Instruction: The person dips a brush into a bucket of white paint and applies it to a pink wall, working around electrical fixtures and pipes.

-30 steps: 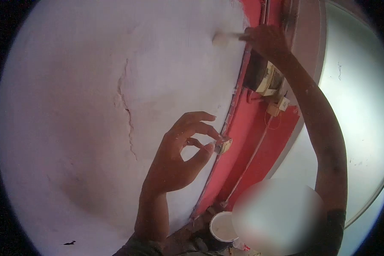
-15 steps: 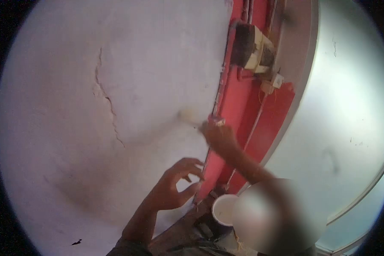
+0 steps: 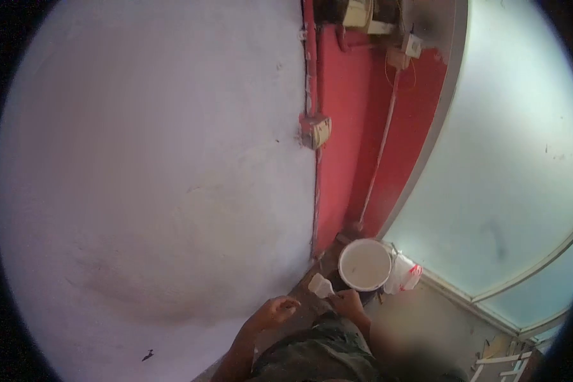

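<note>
Down beside the bucket, my right hand point(image 3: 350, 304) is closed round the handle of a paintbrush point(image 3: 321, 286). The brush's flat, whitish head points up and to the left. A white bucket point(image 3: 342, 275) with pale contents stands just above and to the right of this hand. My left hand point(image 3: 276, 312) hangs in front of the whitish wall point(image 3: 191, 210), its fingers loosely bent and nothing visible in them.
A red wall point(image 3: 342, 159) meets the whitish wall and carries a small switch box point(image 3: 316, 132) and pipes. Against the bucket's right side lies a white plastic bag point(image 3: 403, 274). Frosted panels point(image 3: 509, 159) fill the right; a white frame point(image 3: 504, 368) sits lower right.
My right hand has come down from the wall with the paintbrush to beside the bucket. The left hand has lowered. The view has tilted down, showing more of the bucket and floor.
</note>
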A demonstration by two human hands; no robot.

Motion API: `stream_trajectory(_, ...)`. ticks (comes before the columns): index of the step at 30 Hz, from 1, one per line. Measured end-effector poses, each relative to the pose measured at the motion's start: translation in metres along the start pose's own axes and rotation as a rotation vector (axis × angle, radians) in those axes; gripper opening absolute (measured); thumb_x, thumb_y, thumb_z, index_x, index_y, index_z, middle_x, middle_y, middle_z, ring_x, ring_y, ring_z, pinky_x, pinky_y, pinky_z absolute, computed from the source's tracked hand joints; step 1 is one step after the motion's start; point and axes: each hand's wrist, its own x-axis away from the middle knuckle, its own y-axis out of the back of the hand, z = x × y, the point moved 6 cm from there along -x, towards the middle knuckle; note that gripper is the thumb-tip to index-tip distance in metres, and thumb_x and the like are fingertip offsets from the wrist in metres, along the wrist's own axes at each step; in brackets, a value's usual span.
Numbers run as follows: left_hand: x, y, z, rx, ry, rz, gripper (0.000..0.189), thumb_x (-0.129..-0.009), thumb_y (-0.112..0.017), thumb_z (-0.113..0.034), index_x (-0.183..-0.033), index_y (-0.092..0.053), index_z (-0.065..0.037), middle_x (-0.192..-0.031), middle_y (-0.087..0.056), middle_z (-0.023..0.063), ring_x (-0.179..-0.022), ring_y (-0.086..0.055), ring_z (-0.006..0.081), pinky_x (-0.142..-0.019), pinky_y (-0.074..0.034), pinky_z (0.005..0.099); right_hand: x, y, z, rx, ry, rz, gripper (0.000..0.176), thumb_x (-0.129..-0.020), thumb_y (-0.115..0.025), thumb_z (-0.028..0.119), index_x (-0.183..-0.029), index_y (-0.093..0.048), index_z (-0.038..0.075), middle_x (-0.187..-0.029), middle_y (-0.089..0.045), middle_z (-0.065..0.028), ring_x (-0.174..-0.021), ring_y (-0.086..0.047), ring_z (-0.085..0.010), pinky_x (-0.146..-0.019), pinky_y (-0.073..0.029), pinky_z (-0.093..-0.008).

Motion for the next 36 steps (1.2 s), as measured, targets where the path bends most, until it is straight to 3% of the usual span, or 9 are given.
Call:
stream_trajectory(1, -0.003, -0.002, -0.001, 0.023, 0.039, 0.009, 0.028, -0.096, -0.062, -0.02, -0.122, -0.064, -0.007, -0.117, -0.067, 0.0087, -0.112, -0.061, 0.0216, -0.099, -0.047, 0.037, 0.015, 0.012, 0.023, -0.073, 0.022, -0.044, 0.04, -0.089, -0.067, 0.034, -0.074, -0.071, -0.003, -0.052, -0.056, -0.0077, -0.053, -0.053, -0.0104, -0.055, -0.046, -0.0365)
stream_trajectory(5, -0.012, -0.013, -0.018, 0.059, 0.105, 0.043, 0.028, -0.097, -0.061, -0.02, -0.122, -0.064, -0.008, -0.118, -0.066, 0.0087, -0.112, -0.06, 0.0212, -0.099, -0.046, 0.037, 0.006, 0.013, 0.014, -0.011, 0.04, -0.038, 0.041, -0.09, -0.068, 0.033, -0.077, -0.068, -0.006, -0.052, -0.048, -0.0038, -0.057, -0.046, -0.0063, -0.054, -0.045, -0.0345)
stream_trajectory(11, -0.038, -0.029, -0.032, 0.071, 0.094, 0.085, 0.029, -0.096, -0.064, -0.022, -0.121, -0.065, -0.007, -0.121, -0.065, 0.0067, -0.117, -0.058, 0.0218, -0.103, -0.044, 0.0406, 0.002, 0.026, 0.025, -0.152, 0.008, -0.096, 0.043, -0.09, -0.067, 0.033, -0.073, -0.066, -0.006, -0.051, -0.048, -0.0057, -0.054, -0.046, -0.0099, -0.053, -0.044, -0.0376)
stream_trajectory(14, -0.052, -0.032, -0.037, 0.065, 0.054, 0.121, 0.029, -0.096, -0.062, -0.02, -0.121, -0.065, -0.006, -0.114, -0.067, 0.0075, -0.107, -0.059, 0.0174, -0.095, -0.046, 0.0339, -0.006, 0.034, 0.02, -0.155, -0.012, -0.081, 0.044, -0.09, -0.067, 0.033, -0.071, -0.065, -0.006, -0.05, -0.049, -0.0048, -0.052, -0.048, -0.0105, -0.052, -0.044, -0.0381)
stream_trajectory(17, -0.065, -0.03, -0.051, 0.034, 0.054, 0.113, 0.029, -0.096, -0.061, -0.02, -0.121, -0.065, -0.006, -0.113, -0.067, 0.0077, -0.105, -0.059, 0.0178, -0.095, -0.045, 0.0349, -0.016, 0.053, 0.02, -0.129, -0.032, -0.092, 0.044, -0.09, -0.067, 0.033, -0.069, -0.065, -0.006, -0.05, -0.05, -0.0036, -0.051, -0.048, -0.0108, -0.05, -0.042, -0.0364)
stream_trajectory(20, -0.081, -0.026, -0.056, 0.027, 0.093, 0.132, 0.029, -0.097, -0.062, -0.022, -0.12, -0.065, -0.006, -0.119, -0.065, 0.0063, -0.114, -0.058, 0.0197, -0.101, -0.044, 0.0382, -0.026, 0.069, 0.016, -0.125, -0.065, -0.101, 0.042, -0.091, -0.067, 0.031, -0.072, -0.067, -0.005, -0.053, -0.052, -0.0031, -0.052, -0.049, -0.01, -0.049, -0.042, -0.0347)
stream_trajectory(26, -0.111, -0.016, -0.078, -0.028, 0.056, 0.093, 0.028, -0.098, -0.06, -0.02, -0.121, -0.064, -0.005, -0.116, -0.066, 0.0065, -0.112, -0.059, 0.0198, -0.101, -0.045, 0.0366, -0.062, 0.091, -0.004, -0.266, 0.012, -0.113, 0.033, -0.094, -0.064, 0.025, -0.079, -0.07, -0.004, -0.058, -0.057, -0.004, -0.052, -0.049, -0.0098, -0.048, -0.039, -0.0325)
stream_trajectory(30, -0.128, -0.014, -0.088, 0.048, 0.083, 0.092, 0.028, -0.098, -0.061, -0.021, -0.12, -0.064, -0.005, -0.117, -0.066, 0.0059, -0.11, -0.06, 0.0196, -0.098, -0.046, 0.0357, -0.079, 0.097, -0.029, -0.509, -0.23, -0.021, 0.029, -0.094, -0.064, 0.025, -0.084, -0.069, -0.003, -0.058, -0.055, -0.0029, -0.047, -0.046, -0.0107, -0.044, -0.035, -0.0313)
stream_trajectory(36, -0.162, -0.009, -0.08, -0.028, 0.147, 0.08, 0.028, -0.097, -0.061, -0.022, -0.12, -0.064, -0.007, -0.113, -0.066, 0.005, -0.105, -0.06, 0.0177, -0.094, -0.048, 0.0347, -0.124, 0.08, -0.123, -0.788, -0.535, 0.034, 0.023, -0.093, -0.061, 0.027, -0.088, -0.064, 0.004, -0.058, -0.051, -0.0022, -0.043, -0.045, -0.0158, -0.039, -0.031, -0.0321)
